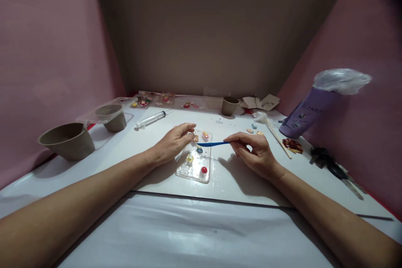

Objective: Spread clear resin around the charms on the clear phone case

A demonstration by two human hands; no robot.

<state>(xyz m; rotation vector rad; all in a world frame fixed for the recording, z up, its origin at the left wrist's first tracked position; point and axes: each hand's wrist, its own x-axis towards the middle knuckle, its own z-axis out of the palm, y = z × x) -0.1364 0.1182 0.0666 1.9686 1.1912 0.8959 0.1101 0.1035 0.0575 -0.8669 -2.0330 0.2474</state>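
A clear case that looks like a phone case (196, 179) lies on the white board, with small charms on it. Among these are a red round one (204, 170), a yellow-and-white one (189, 158), a blue one (199, 150) and a red-and-yellow one (205, 134). My left hand (172, 142) reaches over the case's left side, fingers stretched out, thumb beside a small brown charm (196, 138). Between the fingertips of my right hand (254, 153) is a blue plastic modelling tool (214, 144), its tip just above the blue charm.
A syringe (150, 120) lies left of my left hand. Brown cups (67, 142) stand at left and another (230, 106) at the back. On the right are a wooden stick (279, 139), a leaning purple tumbler (309, 109) and black-handled tools (329, 163). Pink side walls enclose the table.
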